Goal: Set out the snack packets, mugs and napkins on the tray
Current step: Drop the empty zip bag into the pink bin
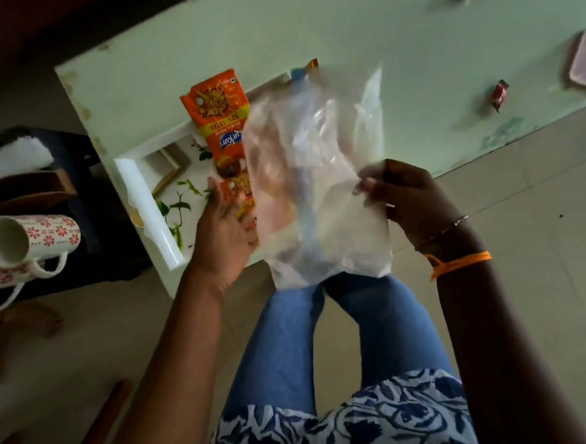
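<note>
Holding clear bag [317, 193]: R hand [403, 198] pinches edge, L hand [223, 233] spread. One snack packet [222, 123] on tray [142, 193]; mugs [29, 245] off-tray, napkins unseen.

The snack packet [218, 118] is orange with a yellow band, lying on a white tray [138, 183] printed with green leaves. The table [358, 29] is pale green, the bag [317, 186] clear. White mugs [28, 238] carry red flowers — the jeans [326, 340] are blue, the top [348, 424] white with navy floral print, the wrist thread [458, 261] orange.
</note>
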{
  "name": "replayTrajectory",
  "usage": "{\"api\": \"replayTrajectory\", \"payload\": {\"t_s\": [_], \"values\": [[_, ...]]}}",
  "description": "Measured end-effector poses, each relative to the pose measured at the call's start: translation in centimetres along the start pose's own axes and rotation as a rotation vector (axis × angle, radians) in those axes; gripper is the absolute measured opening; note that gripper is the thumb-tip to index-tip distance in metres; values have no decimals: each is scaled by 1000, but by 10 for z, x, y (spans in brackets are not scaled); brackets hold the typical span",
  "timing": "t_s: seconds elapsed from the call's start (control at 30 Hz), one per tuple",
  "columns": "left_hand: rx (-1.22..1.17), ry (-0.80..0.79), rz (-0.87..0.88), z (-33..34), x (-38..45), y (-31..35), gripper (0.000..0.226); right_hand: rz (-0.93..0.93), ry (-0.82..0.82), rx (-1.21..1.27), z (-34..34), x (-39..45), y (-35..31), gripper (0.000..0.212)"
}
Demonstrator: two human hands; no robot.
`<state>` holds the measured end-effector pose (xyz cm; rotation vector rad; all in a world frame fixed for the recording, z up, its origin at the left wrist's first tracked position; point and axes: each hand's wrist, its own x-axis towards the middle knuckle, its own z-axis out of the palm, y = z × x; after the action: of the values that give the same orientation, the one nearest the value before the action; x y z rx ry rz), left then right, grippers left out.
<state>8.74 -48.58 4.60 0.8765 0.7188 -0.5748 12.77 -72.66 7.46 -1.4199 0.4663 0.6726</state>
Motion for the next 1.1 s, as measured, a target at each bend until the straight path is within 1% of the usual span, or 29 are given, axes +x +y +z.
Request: {"api": "replayTrajectory", "payload": {"t_s": [0.07,0.1,0.13,0.2,0.27,0.33,0.37,0.4,0.47,0.5,0.53,0.63,0.67,0.77,0.8,0.83,0.9,0.97,1.0,1.07,1.1], "values": [[-88,-193,-35,17,3,-9,71,58,13,196,-8,4,8,18],[-109,-266,-52,31,6,-11,72,79,15,248,-12,6,13,17],[-124,-322,-68,43,11,-11,75,96,19,273,-17,7,17,18],[-129,-373,-86,63,26,-5,77,135,53,260,-29,10,24,19],[-38,-472,-117,78,41,1,74,150,103,196,-48,10,27,21],[87,-542,-262,92,54,7,81,140,132,163,-67,10,27,28],[186,-563,-307,101,60,8,80,134,140,163,-77,10,26,31],[287,-562,-317,110,66,6,69,128,144,172,-87,9,24,31],[423,-493,-276,131,77,-4,34,112,134,195,-108,8,21,25],[463,-442,-261,141,81,-10,23,98,134,192,-117,8,19,23],[502,-400,-259,152,87,-17,21,80,144,202,-129,9,17,23],[527,-371,-233,188,103,-41,36,55,225,327,-168,13,13,37],[497,-358,-205,198,106,-48,36,65,265,378,-178,14,13,37],[498,-311,-111,241,120,-78,20,140,363,577,-219,16,10,35],[512,-285,-91,257,124,-88,18,144,360,667,-232,17,9,33],[497,-248,-65,268,129,-97,24,138,335,766,-242,18,10,28],[350,-132,-32,297,139,-112,28,172,287,979,-268,17,13,22],[245,28,39,323,149,-123,23,257,252,1046,-288,14,17,34],[240,70,88,332,151,-127,23,295,198,1046,-294,12,18,43],[370,82,208,351,158,-136,31,333,86,1060,-310,10,18,58],[519,63,294,360,159,-137,43,334,60,1064,-317,10,15,63]]}}
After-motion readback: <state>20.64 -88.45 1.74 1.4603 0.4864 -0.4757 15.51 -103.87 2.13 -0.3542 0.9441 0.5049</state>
